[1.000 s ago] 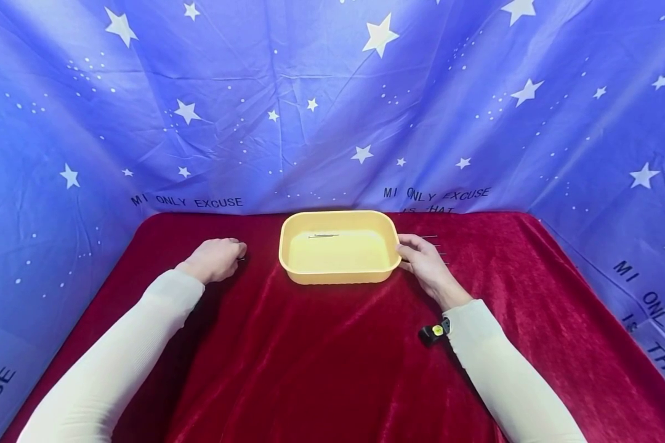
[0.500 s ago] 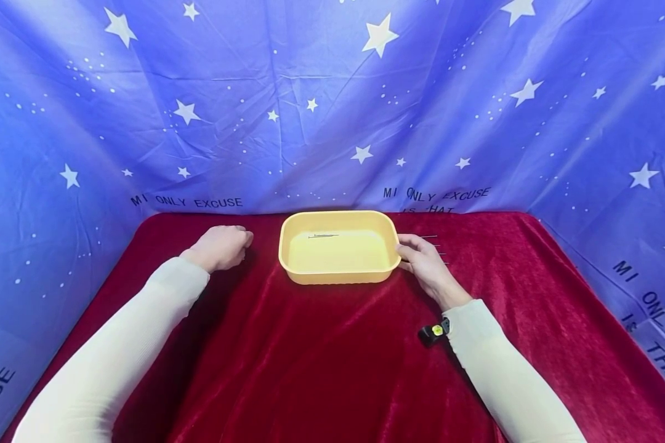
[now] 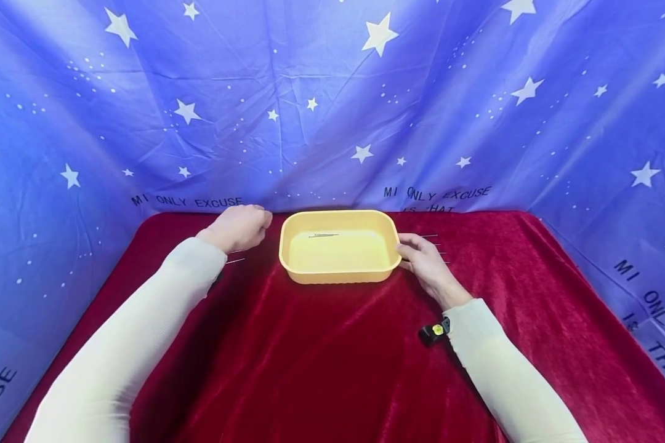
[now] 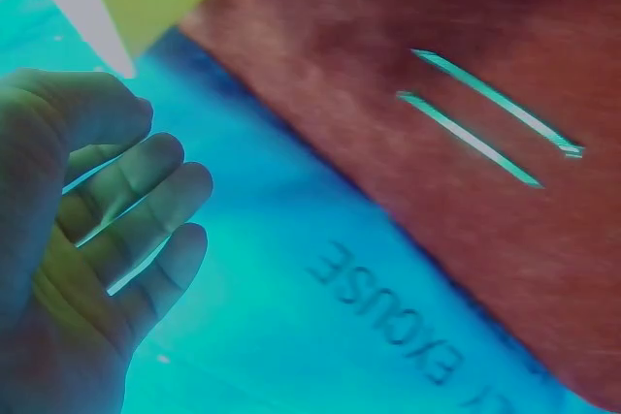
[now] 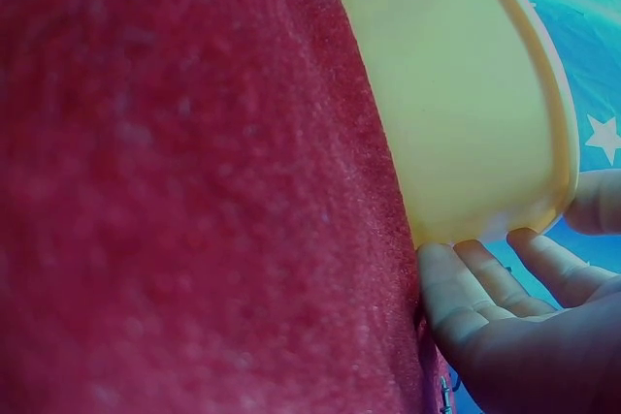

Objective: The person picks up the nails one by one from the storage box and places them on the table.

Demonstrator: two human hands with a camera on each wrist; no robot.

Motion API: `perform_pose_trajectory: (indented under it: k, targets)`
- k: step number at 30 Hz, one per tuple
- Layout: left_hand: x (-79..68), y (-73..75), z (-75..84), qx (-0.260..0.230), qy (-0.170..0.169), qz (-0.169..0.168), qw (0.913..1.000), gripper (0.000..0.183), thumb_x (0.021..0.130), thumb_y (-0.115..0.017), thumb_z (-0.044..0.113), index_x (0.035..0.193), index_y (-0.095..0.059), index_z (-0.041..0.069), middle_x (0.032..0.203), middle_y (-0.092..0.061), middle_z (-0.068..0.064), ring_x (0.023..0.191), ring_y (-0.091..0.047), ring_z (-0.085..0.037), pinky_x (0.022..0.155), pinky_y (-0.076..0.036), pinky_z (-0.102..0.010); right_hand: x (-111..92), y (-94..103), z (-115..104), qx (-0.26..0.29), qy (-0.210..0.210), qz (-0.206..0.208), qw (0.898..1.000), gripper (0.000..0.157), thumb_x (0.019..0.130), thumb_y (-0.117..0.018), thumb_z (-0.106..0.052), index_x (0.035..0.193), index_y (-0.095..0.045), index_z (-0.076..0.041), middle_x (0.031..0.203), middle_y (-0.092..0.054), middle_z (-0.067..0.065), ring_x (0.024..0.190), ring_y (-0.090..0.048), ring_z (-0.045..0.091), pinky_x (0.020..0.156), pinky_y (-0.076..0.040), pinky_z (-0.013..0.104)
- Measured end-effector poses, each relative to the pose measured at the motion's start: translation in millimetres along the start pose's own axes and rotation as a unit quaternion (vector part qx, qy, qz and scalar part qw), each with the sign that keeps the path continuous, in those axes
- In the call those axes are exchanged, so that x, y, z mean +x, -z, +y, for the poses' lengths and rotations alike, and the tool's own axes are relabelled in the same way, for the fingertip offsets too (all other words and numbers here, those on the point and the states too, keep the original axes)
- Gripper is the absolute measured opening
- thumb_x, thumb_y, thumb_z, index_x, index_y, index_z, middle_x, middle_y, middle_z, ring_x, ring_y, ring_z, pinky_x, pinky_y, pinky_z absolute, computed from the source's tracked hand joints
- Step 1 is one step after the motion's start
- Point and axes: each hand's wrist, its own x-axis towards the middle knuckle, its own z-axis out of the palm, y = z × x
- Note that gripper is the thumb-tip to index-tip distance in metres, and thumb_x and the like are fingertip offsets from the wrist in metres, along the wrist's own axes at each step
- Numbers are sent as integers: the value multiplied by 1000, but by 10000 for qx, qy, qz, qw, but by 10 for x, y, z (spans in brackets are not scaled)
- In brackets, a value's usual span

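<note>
My right hand holds the right end of a yellow plastic tray; its fingertips meet the outer wall and the thumb is at the rim. Thin metal nails lie together on the tray floor. Left of the tray my left hand is raised over the far table edge, fingers bent. In the left wrist view its thumb covers the index fingertip, so I cannot tell whether something is pinched there. Two nails lie side by side on the cloth near the left wrist.
Several more nails lie on the cloth just right of the tray, partly behind my right hand. Dark red velvet covers the table. A blue star-printed curtain rises right behind the far edge.
My left hand has moved away from me and rightward, up toward the tray's far left corner, uncovering two nails on the cloth. The right hand and tray have stayed put.
</note>
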Motion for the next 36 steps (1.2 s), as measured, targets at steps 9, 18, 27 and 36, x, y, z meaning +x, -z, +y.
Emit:
perform_pose_trajectory:
  k: [9, 18, 27, 36]
  targets:
    - [324, 193, 277, 252, -139, -56, 9996, 10, 83, -55, 8, 75, -58, 13, 79, -58, -5, 78, -60, -29, 68, -52, -47, -9, 15, 6, -51, -32, -5, 10000, 42, 97, -47, -7, 135, -41, 10, 118, -51, 16, 90, -62, 10, 86, -53, 29]
    - [615, 314, 462, -13, 48, -51, 10000, 16, 84, -49, 5, 71, -54, 13, 75, -55, -4, 74, -55, -25, 66, -49, -43, -4, 14, 8, -35, -55, 11, 10000, 42, 97, -47, -7, 135, -41, 10, 122, -48, 23, 97, -61, 18, 86, -53, 29]
    - [860, 297, 581, -278, 111, -165, 9994, 18, 83, -49, 4, 70, -54, 14, 76, -55, -3, 73, -53, -23, 67, -48, -40, 15, -2, -6, -21, -22, 9, 10000, 42, 97, -46, -7, 136, -41, 9, 125, -46, 27, 104, -58, 26, 88, -52, 32]
    - [1087, 105, 721, -275, 46, -395, 9988, 17, 82, -51, 4, 70, -55, 16, 76, -56, -2, 74, -54, -23, 68, -49, -41, 0, 5, -11, -27, -23, 19, 10000, 42, 97, -45, -6, 135, -40, 10, 125, -46, 26, 104, -59, 27, 89, -52, 33]
